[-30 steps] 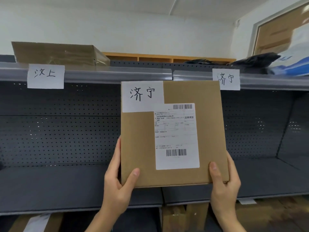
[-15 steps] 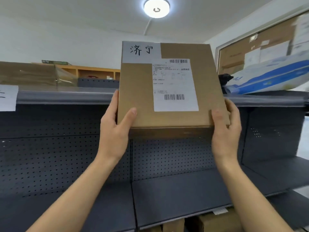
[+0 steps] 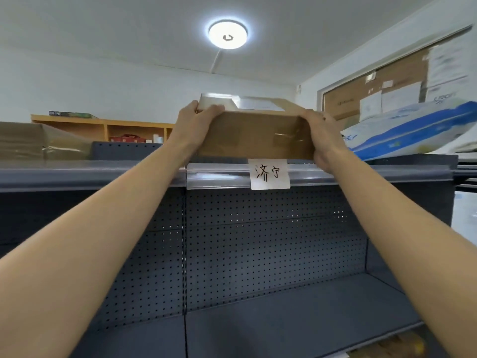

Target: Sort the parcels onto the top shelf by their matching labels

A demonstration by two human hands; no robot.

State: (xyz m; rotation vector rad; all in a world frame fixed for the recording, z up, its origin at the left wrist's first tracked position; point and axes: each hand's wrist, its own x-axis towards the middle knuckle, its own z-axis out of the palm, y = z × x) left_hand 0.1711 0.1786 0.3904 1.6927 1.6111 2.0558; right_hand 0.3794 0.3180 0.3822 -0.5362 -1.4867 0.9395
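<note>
Above paper shelf label (image 3: pixel 269 173) | flat cardboard parcel (image 3: pixel 254 136) | both hands gripping

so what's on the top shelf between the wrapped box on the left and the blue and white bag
Only the cardboard parcel, held by the left hand and right hand, in the head view.

A round ceiling lamp (image 3: pixel 227 34) glows above white walls (image 3: pixel 103 91).
</note>
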